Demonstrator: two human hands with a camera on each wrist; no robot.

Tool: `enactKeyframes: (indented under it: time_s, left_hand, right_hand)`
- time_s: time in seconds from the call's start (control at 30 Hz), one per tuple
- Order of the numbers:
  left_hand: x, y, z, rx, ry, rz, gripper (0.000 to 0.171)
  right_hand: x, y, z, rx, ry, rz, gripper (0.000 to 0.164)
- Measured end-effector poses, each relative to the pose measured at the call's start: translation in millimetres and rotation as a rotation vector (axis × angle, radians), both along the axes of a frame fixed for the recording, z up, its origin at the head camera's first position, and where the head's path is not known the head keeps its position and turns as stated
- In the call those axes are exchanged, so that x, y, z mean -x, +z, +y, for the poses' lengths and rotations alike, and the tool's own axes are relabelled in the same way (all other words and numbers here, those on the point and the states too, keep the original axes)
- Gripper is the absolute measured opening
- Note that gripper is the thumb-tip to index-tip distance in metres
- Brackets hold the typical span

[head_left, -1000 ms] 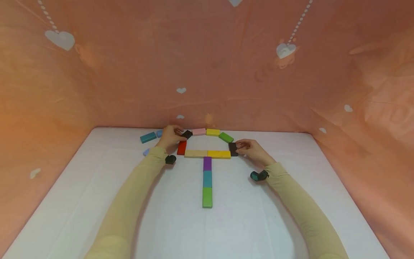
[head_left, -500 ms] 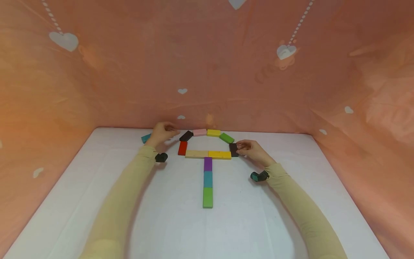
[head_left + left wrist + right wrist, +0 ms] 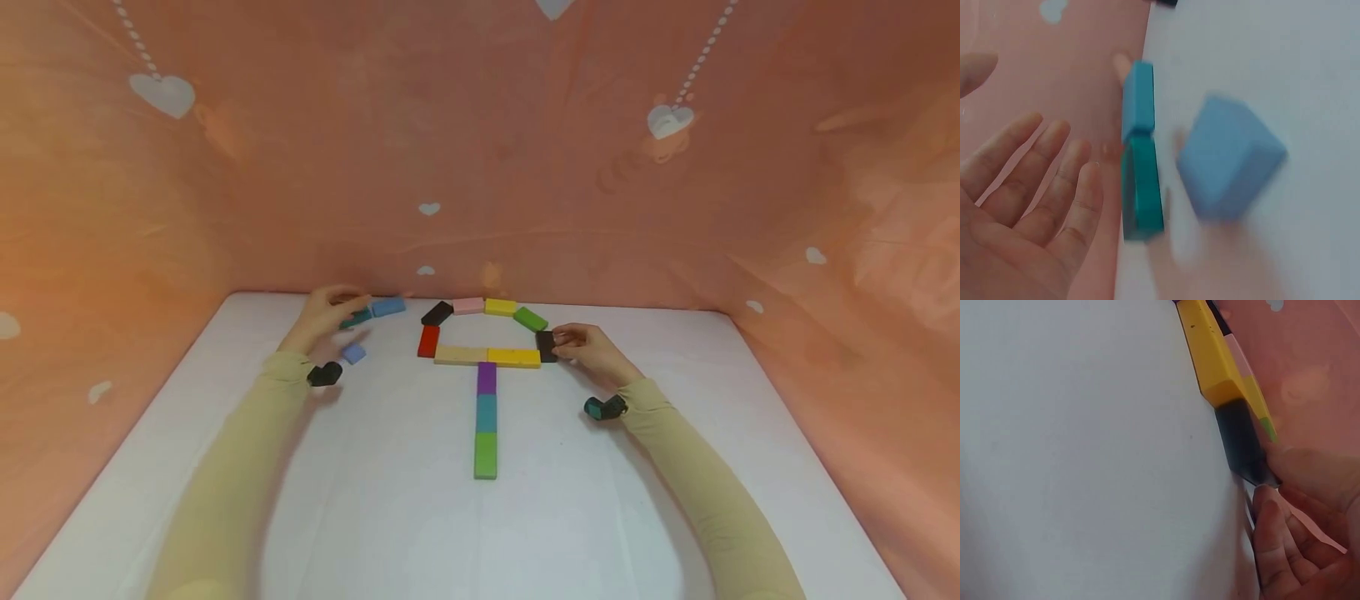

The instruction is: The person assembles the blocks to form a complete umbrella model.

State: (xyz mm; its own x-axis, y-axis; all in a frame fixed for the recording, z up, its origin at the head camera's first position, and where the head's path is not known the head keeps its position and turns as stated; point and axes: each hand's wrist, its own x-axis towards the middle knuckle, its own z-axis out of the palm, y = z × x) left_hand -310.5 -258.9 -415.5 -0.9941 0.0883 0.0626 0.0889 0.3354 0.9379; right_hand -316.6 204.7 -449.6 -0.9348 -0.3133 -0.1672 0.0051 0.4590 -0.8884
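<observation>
At the back left my left hand (image 3: pixel 318 318) hovers over a teal block (image 3: pixel 356 317), its fingers fairly straight and holding nothing. In the left wrist view that teal block (image 3: pixel 1142 190) stands apart from the fingers, end to end with a blue block (image 3: pixel 1139 100). A smaller light-blue block (image 3: pixel 354 352) lies nearer the wrist. My right hand (image 3: pixel 590 350) pinches the edge of a black block (image 3: pixel 546 346) between thumb and fingertips. This black block (image 3: pixel 1238 434) meets the end of a yellow block (image 3: pixel 1210 353).
An arch of red (image 3: pixel 428 341), black (image 3: pixel 437 313), pink (image 3: pixel 468 306), yellow (image 3: pixel 500 307) and green (image 3: pixel 530 318) blocks closes over a beige block (image 3: pixel 461 355). A purple block (image 3: pixel 487 377) heads the stem below. An orange cloth wall (image 3: pixel 480 167) backs the white table (image 3: pixel 600 500).
My left hand has moved left, away from the black block at the arch's upper left, to above the teal block. The right hand has stayed at its black block.
</observation>
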Motion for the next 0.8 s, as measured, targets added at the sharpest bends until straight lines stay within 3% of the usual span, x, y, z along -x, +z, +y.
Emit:
enactKeyframes:
  time_s: [0.17, 0.33, 0.63, 0.8]
  left_hand:
    - [-7.2, -4.9, -18, -0.008, 0.031, 0.002, 0.050]
    - [-12.4, -6.9, -28, 0.040, 0.056, 0.001, 0.052]
    - [-6.4, -13.4, -32, 0.080, 0.096, -0.046, 0.051]
    - [-2.4, -18.0, -33, 0.138, 0.077, -0.058, 0.048]
  right_hand:
    - [0.8, -1.4, 1, 0.005, -0.011, -0.002, 0.043]
    - [0.7, -1.8, 1, 0.015, -0.005, -0.013, 0.044]
    - [-0.1, -1.4, 1, 0.025, -0.005, -0.024, 0.044]
    - [-0.3, 0.1, -1, 0.021, -0.005, -0.018, 0.043]
